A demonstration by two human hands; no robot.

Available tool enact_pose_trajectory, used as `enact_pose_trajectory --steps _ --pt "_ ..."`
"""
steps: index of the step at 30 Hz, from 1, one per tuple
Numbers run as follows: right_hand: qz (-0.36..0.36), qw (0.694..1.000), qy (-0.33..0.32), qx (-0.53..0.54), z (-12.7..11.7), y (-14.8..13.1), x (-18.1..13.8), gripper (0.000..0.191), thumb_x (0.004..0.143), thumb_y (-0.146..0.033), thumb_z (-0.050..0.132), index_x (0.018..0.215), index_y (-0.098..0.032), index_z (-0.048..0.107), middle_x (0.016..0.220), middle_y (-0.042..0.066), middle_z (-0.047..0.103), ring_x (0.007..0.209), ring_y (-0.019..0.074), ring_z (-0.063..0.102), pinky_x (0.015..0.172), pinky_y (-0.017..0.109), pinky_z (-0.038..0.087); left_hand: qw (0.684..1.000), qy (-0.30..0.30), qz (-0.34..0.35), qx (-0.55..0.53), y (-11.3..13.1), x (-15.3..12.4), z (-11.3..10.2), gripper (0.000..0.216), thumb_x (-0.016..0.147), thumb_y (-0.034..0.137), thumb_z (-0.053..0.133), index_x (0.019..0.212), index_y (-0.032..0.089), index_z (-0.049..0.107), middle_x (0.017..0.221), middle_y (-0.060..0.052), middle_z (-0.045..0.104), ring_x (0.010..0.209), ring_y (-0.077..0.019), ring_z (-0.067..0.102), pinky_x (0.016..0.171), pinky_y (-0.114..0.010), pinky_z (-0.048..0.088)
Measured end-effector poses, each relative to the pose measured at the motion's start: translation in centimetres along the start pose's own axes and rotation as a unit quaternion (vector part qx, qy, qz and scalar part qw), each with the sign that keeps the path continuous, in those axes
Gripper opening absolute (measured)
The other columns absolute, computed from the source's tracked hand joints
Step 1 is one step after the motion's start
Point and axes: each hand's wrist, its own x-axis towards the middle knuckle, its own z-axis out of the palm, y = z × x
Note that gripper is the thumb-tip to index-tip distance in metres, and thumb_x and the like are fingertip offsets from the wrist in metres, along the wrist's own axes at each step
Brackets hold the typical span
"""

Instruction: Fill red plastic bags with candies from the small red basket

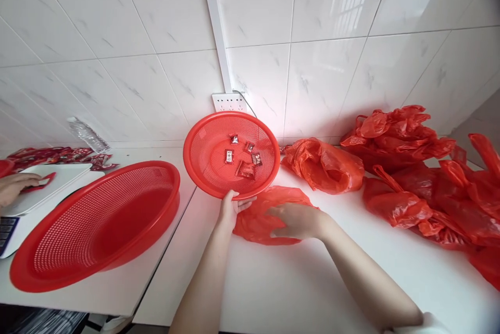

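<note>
My left hand (pixel 231 210) grips the near rim of a round red mesh basket (pixel 203 164), tilting it up toward me. Several small red-wrapped sweets (pixel 245 159) lie inside the basket. My right hand (pixel 297 220) rests on a flattened red plastic bag (pixel 253 227) lying on the white table just below the basket; its fingers curl against the bag.
A larger red mesh basket (pixel 58 266) sits on the left table. Another person's hand (pixel 13 187) rests on a white scale (pixel 50 180) at far left. Red plastic bags (pixel 406 177) pile up at right. A white socket (pixel 230 102) is on the tiled wall.
</note>
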Motion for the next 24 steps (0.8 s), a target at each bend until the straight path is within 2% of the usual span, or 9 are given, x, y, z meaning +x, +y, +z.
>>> enact_pose_trajectory --steps 3,6,9,13,15,18,20,22,24 --pt "-0.017 0.999 0.039 0.017 -1.1 0.7 -0.2 0.043 0.086 -0.039 0.056 0.126 -0.024 0.059 0.115 0.009 0.067 0.102 0.0272 0.064 0.078 0.036 0.051 0.999 0.003 0.043 0.02 -0.8 -0.4 0.5 0.011 0.073 0.021 0.053 0.078 0.014 0.059 0.092 -0.009 0.071 0.09 -0.0234 0.07 0.077 -0.036 0.059" --pt "-0.066 0.988 0.133 0.043 -1.9 1.0 -0.1 0.033 0.091 -0.029 0.052 0.122 -0.024 0.059 0.115 0.006 0.067 0.103 0.0222 0.063 0.086 0.035 0.05 0.998 -0.016 0.068 0.004 -1.3 -0.9 1.3 0.011 0.071 0.023 0.058 0.076 0.014 0.061 0.089 -0.007 0.07 0.098 -0.0257 0.067 0.084 -0.041 0.057" --pt "-0.041 0.971 0.237 0.01 -1.9 1.6 0.8 0.027 0.093 -0.026 0.051 0.118 -0.021 0.059 0.112 0.008 0.066 0.096 0.0217 0.065 0.083 0.036 0.052 0.997 -0.043 0.062 -0.008 -1.9 -1.6 2.2 0.014 0.07 0.025 0.062 0.077 0.013 0.064 0.089 -0.007 0.07 0.1 -0.0289 0.065 0.082 -0.044 0.058" --pt "-0.015 0.934 0.354 -0.053 -1.0 2.7 2.7 0.034 0.091 -0.021 0.053 0.125 -0.016 0.053 0.132 0.015 0.055 0.118 0.0261 0.056 0.094 0.04 0.05 0.996 -0.072 0.048 -0.017 -2.7 -2.3 3.2 0.015 0.07 0.023 0.064 0.082 0.014 0.067 0.098 -0.007 0.07 0.102 -0.0295 0.065 0.08 -0.044 0.059" --pt "-0.017 0.928 0.368 -0.064 -0.5 3.0 3.5 0.036 0.092 -0.022 0.053 0.127 -0.015 0.051 0.13 0.015 0.056 0.12 0.0259 0.055 0.098 0.04 0.048 0.995 -0.094 0.04 -0.015 -3.3 -2.6 3.6 0.019 0.071 0.023 0.064 0.089 0.016 0.069 0.103 -0.007 0.07 0.103 -0.0293 0.065 0.08 -0.043 0.059" --pt "0.006 0.933 0.353 -0.074 0.4 3.0 4.4 0.039 0.093 -0.03 0.053 0.129 -0.014 0.049 0.118 0.015 0.062 0.113 0.0263 0.058 0.095 0.04 0.049 0.993 -0.114 0.029 0.0 -4.6 -3.2 4.1 0.026 0.073 0.023 0.063 0.098 0.019 0.07 0.107 -0.006 0.07 0.104 -0.0299 0.065 0.079 -0.042 0.059" --pt "0.03 0.931 0.351 -0.094 1.1 2.9 4.9 0.046 0.092 -0.037 0.054 0.131 -0.013 0.047 0.119 0.017 0.06 0.112 0.0283 0.058 0.091 0.041 0.051 0.992 -0.126 0.023 0.016 -5.5 -3.9 4.6 0.028 0.074 0.023 0.063 0.101 0.021 0.071 0.107 -0.006 0.071 0.104 -0.0317 0.065 0.078 -0.043 0.059" --pt "0.069 0.925 0.356 -0.116 1.8 2.8 5.4 0.052 0.09 -0.045 0.056 0.13 -0.012 0.047 0.119 0.019 0.059 0.11 0.0309 0.059 0.083 0.041 0.054 0.988 -0.147 0.018 0.039 -6.2 -4.6 5.0 0.026 0.074 0.025 0.063 0.098 0.022 0.073 0.104 -0.006 0.073 0.104 -0.0336 0.065 0.079 -0.044 0.059" --pt "0.128 0.916 0.358 -0.132 2.1 2.9 5.8 0.047 0.089 -0.044 0.057 0.123 -0.012 0.05 0.114 0.02 0.061 0.105 0.0322 0.061 0.075 0.039 0.055 0.983 -0.171 0.016 0.059 -6.6 -5.2 5.3 0.023 0.075 0.027 0.063 0.094 0.022 0.074 0.102 -0.007 0.073 0.107 -0.0346 0.064 0.082 -0.045 0.058"
